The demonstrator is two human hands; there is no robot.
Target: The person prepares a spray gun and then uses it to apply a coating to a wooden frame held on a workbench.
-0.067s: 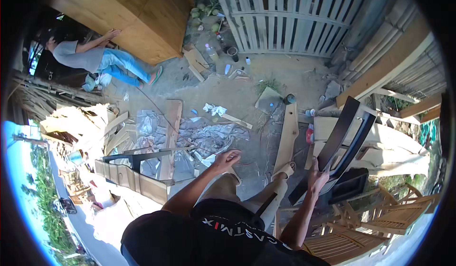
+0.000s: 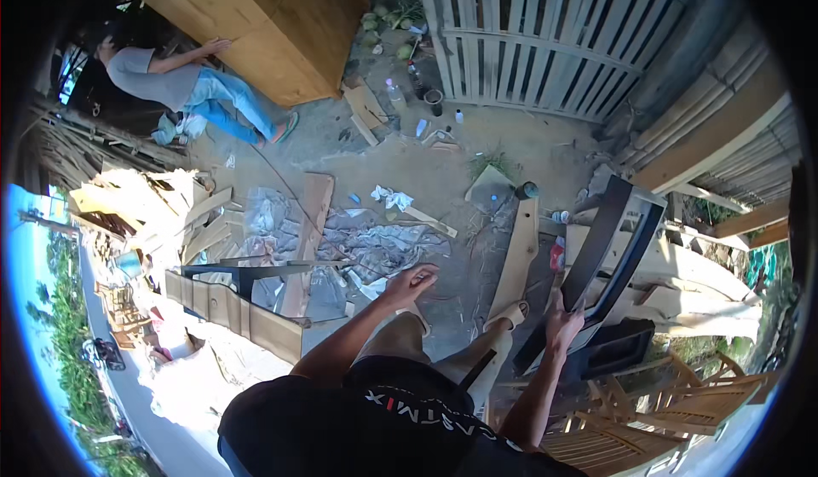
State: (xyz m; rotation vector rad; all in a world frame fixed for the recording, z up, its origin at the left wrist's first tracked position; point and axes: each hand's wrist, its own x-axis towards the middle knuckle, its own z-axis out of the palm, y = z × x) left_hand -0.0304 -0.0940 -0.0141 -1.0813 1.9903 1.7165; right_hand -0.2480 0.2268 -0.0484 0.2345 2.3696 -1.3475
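Observation:
My right hand [image 2: 562, 323] grips the near side of a dark rectangular frame [image 2: 594, 251] with an opening through its middle. The frame is held up at a slant on my right, above the ground. My left hand [image 2: 411, 286] is in front of my body with nothing in it, its fingers loosely bent and apart. Beyond that hand, crumpled grey sheeting [image 2: 375, 242] lies on the ground with a wooden plank [image 2: 311, 234] across it. Left of the hand is a dark framed piece of furniture [image 2: 234, 306].
A long pale board [image 2: 514, 255] lies ahead of my feet. Wooden chairs [image 2: 656, 422] and a dark box-like piece [image 2: 620, 346] stand at the right. At the far left a person [image 2: 175, 85] touches a large wooden cabinet [image 2: 256, 25]. A slatted gate [image 2: 545, 42] stands at the back.
The dark frame has turned in my right hand, so its opening shows wider. The far surroundings have shifted slightly to the right in view. My left hand has barely moved.

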